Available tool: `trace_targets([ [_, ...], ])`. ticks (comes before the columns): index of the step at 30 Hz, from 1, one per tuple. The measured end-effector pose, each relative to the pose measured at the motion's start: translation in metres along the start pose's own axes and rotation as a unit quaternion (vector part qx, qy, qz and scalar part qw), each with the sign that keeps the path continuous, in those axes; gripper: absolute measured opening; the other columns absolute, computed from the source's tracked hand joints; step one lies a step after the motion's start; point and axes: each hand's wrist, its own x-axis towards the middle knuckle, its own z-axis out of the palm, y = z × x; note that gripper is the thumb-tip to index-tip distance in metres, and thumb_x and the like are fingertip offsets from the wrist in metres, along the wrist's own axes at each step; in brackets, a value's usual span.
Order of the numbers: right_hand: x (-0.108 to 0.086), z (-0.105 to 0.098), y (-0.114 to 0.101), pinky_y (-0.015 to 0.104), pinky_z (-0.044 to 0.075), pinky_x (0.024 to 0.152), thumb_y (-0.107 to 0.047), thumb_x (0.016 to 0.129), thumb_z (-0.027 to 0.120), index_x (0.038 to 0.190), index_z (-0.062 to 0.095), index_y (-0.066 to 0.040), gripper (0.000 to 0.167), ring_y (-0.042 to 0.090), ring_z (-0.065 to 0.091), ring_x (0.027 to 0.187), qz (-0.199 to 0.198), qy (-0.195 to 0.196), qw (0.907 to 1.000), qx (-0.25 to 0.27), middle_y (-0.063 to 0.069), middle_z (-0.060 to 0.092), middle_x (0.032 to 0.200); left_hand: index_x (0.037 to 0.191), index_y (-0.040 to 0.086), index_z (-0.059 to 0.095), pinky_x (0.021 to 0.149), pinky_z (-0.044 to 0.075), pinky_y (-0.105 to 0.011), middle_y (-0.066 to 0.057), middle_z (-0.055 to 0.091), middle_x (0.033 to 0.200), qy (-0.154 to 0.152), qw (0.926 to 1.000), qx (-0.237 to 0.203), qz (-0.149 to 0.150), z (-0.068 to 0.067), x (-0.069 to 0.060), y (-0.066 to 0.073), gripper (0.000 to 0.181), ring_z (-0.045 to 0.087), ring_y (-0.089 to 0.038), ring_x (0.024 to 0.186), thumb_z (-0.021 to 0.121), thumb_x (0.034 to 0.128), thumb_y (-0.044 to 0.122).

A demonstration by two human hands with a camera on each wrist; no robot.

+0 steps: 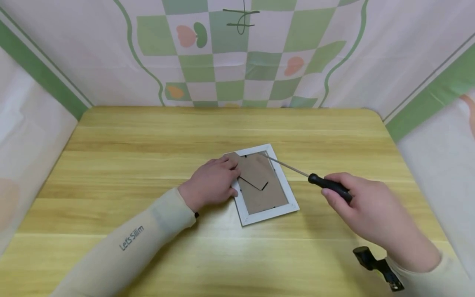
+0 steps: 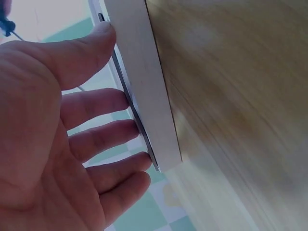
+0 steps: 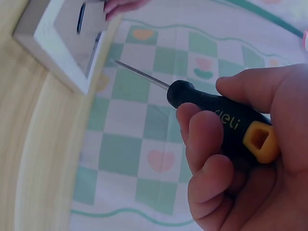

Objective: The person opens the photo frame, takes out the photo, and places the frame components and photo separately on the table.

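A white picture frame point(image 1: 291, 206) lies face down on the table, its brown backboard point(image 1: 256, 202) showing. On that backboard is a fold-out stand flap, outlined by a dark slit. My left hand point(image 1: 213, 181) rests on the frame's left side; in the left wrist view its thumb and fingers touch the white edge point(image 2: 139, 82). Off to the right, my right hand point(image 1: 375, 206) grips a screwdriver point(image 1: 332, 187) by its black handle, which has a yellow end in the right wrist view. The thin metal shaft point(image 3: 142, 73) points toward the frame, its tip held in the air apart from it.
A wooden table point(image 1: 111, 165) spreads under both hands. Behind it hangs a green-and-white checked cloth point(image 1: 230, 66), with more cloth at both sides. A black wrist mount point(image 1: 376, 264) sticks out beside the right wrist.
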Motion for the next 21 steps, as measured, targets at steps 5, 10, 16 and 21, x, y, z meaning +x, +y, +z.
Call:
trace_targets([
  [5,-0.002,0.006,-0.011,0.025,0.035,0.045,-0.021,0.09,0.074,0.111,0.069,-0.008,0.025,0.0,0.038,0.052,-0.036,0.005,0.9993,0.001,-0.013,0.057,0.071,0.134,0.011,0.063,0.106,0.038,-0.05,-0.01,0.051,0.142,0.007,1.0,0.006,0.001,0.001,0.0,0.004,0.055,0.041,-0.036,0.136,0.067,0.0931,0.047],
  [10,-0.001,0.013,-0.017,0.03,0.044,0.052,-0.021,0.087,0.076,0.11,0.07,-0.007,0.028,0.004,0.048,0.061,-0.063,0.018,0.9978,-0.008,-0.004,0.068,0.087,0.132,0.011,0.065,0.106,0.037,-0.051,-0.01,0.054,0.139,-0.001,0.9997,0.024,-0.001,0.002,-0.001,0.011,0.055,0.043,-0.037,0.133,0.065,0.0931,0.05],
  [16,0.002,0.02,-0.026,0.034,0.047,0.052,-0.023,0.085,0.074,0.107,0.07,-0.009,0.026,0.008,0.055,0.063,-0.075,0.031,0.9965,-0.019,0.0,0.071,0.092,0.134,0.011,0.064,0.108,0.034,-0.048,-0.011,0.052,0.141,-0.012,0.9983,0.057,0.001,0.001,-0.004,0.017,0.056,0.041,-0.036,0.135,0.063,0.0943,0.05],
  [21,0.004,0.025,-0.034,0.03,0.041,0.045,-0.027,0.086,0.07,0.104,0.068,-0.012,0.023,0.007,0.051,0.057,-0.088,0.034,0.9951,-0.027,-0.003,0.069,0.085,0.137,0.009,0.061,0.113,0.028,-0.047,-0.016,0.039,0.153,-0.012,0.999,0.044,0.001,0.001,-0.005,0.016,0.057,0.03,-0.038,0.142,0.064,0.0951,0.048],
])
